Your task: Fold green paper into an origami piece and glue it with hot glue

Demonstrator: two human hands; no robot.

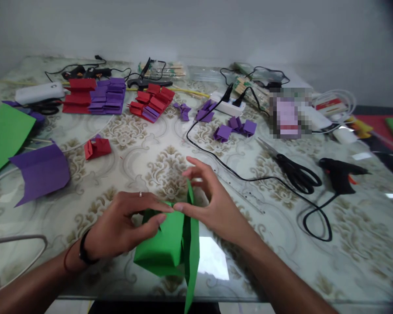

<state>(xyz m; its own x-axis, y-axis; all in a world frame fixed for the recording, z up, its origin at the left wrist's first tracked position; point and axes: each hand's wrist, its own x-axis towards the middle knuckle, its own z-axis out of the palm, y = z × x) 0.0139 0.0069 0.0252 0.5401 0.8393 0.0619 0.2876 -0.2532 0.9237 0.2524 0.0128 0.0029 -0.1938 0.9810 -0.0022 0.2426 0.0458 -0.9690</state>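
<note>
Box-like folded green paper form [163, 250], which lay near the floral-patterned table's [118, 279] front edge, my left hand [124, 220] resting thumb and forefinger on top, whether pinching I could not tell, my right hand [212, 205] grasping its upright green flap [192, 248].

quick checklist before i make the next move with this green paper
1. Left hand touching the green paper: ok, fingers on its top.
2. Right hand at the raised green flap: ok, thumb and fingers near its upper end.
3. Flap lying flat: not ok, it stands up.
4. Glue gun plugged in: ok, its black cord appears to run to the white power strip.
5. Glue gun hot: cannot tell.
6. Scissors away from both hands: ok.
</note>
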